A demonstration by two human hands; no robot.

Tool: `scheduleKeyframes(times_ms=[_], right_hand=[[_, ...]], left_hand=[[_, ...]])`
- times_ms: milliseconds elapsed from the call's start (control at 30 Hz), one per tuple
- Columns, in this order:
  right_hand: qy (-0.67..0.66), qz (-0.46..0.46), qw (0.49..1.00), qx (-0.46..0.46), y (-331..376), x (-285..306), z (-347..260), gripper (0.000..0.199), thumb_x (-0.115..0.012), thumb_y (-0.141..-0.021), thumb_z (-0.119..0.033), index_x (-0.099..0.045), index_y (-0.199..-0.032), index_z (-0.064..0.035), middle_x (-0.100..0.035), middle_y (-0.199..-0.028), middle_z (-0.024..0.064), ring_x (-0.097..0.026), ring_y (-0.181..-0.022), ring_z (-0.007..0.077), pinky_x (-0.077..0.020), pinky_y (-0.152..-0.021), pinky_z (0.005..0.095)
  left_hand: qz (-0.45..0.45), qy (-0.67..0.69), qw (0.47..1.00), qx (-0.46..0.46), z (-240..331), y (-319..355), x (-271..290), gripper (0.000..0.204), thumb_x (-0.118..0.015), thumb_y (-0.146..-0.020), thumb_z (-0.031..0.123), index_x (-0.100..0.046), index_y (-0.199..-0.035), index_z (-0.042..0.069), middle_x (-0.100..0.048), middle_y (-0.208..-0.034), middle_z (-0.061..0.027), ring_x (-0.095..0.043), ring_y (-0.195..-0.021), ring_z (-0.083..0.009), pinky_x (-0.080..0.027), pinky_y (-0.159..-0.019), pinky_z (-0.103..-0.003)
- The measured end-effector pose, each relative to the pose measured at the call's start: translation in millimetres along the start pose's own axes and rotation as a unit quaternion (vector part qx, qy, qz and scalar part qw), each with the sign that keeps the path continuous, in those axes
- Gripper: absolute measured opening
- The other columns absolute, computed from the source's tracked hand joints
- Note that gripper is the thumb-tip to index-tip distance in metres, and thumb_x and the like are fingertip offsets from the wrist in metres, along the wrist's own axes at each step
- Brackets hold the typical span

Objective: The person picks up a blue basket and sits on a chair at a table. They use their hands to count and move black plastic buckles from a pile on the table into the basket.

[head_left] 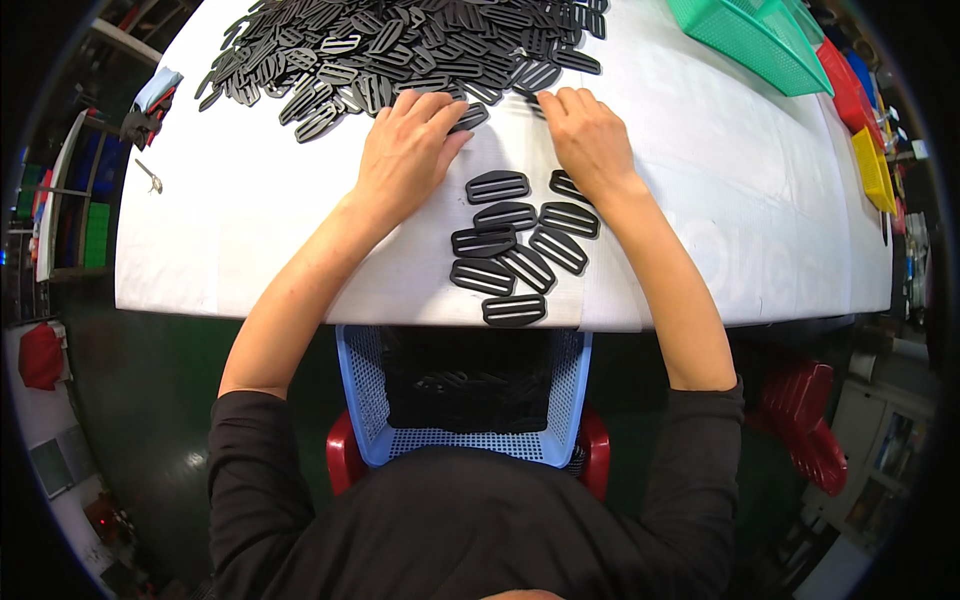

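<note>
A large heap of black plastic slide buckles (pixel 400 50) covers the far part of the white table. At the heap's near edge, my left hand (pixel 405 150) rests with its fingertips on the pieces and its thumb held apart. Beside its index finger lies one slide buckle (pixel 470 117). My right hand (pixel 592 140) is closed, with a dark slide buckle (pixel 530 97) at its fingertips, seen edge-on and partly hidden. Between my forearms, several loose slide buckles (pixel 513 268) lie flat, some overlapping, down to the table's near edge.
A blue plastic basket (pixel 365 385) with dark pieces inside sits below the table edge, against my body. The white table (pixel 740 230) carries a green basket (pixel 765 50) at far right, near red and yellow bins (pixel 872 170). A small metal item (pixel 150 177) lies far left.
</note>
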State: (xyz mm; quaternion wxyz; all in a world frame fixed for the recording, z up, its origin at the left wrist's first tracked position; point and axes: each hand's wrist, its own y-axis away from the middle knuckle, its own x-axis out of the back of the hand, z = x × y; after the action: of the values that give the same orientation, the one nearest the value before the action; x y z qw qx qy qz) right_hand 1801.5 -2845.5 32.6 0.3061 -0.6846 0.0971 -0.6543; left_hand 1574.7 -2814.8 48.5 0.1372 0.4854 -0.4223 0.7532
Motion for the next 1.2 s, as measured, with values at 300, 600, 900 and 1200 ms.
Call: scheduleKeyframes(times_ms=[300, 600, 900, 1200], right_hand=[[-0.193, -0.125, 0.97, -0.081, 4, 27, 4, 0.025, -0.06, -0.086, -0.008, -0.068, -0.109, -0.0093, -0.065, -0.1, 0.006, -0.062, -0.095, 0.0274, -0.0518, -0.082, 0.0391], [-0.084, -0.133, 0.987, -0.035, -18, 10, 16, 0.03, -0.071, -0.081, -0.02, -0.069, -0.11, -0.0139, -0.064, -0.107, 0.0007, -0.057, -0.103, 0.0208, -0.046, -0.088, 0.0379], [-0.033, -0.044, 0.998, 0.024, -8, -7, 24, 0.019, -0.064, -0.085, -0.018, -0.069, -0.103, -0.0144, -0.066, -0.093, -0.0004, -0.062, -0.088, 0.0211, -0.052, -0.077, 0.0364], [-0.299, 0.01, 0.937, -0.179, 13, 4, 15, 0.014, -0.065, -0.088, -0.02, -0.073, -0.095, -0.011, -0.066, -0.088, 0.0038, -0.06, -0.086, 0.0218, -0.0499, -0.074, 0.0339]], left_hand=[[-0.034, -0.104, 0.992, -0.057, -11, 0, -24, 0.03, -0.067, -0.085, 0.022, -0.065, -0.11, 0.004, -0.061, -0.099, -0.0055, -0.056, -0.095, -0.0233, -0.046, -0.081, -0.035], [-0.047, 0.036, 0.997, -0.049, 16, 30, 5, 0.025, -0.068, -0.084, 0.015, -0.064, -0.106, 0.003, -0.062, -0.101, -0.0071, -0.057, -0.096, -0.0225, -0.049, -0.081, -0.034], [-0.083, 0.156, 0.982, 0.06, 19, 19, 5, 0.021, -0.066, -0.087, 0.012, -0.065, -0.105, 0.005, -0.065, -0.094, -0.0085, -0.06, -0.088, -0.0231, -0.053, -0.071, -0.032], [0.013, -0.057, 0.997, 0.048, -26, -2, -9, 0.028, -0.067, -0.085, 0.016, -0.062, -0.11, 0.003, -0.06, -0.105, -0.0096, -0.056, -0.099, -0.0271, -0.048, -0.084, -0.037]])
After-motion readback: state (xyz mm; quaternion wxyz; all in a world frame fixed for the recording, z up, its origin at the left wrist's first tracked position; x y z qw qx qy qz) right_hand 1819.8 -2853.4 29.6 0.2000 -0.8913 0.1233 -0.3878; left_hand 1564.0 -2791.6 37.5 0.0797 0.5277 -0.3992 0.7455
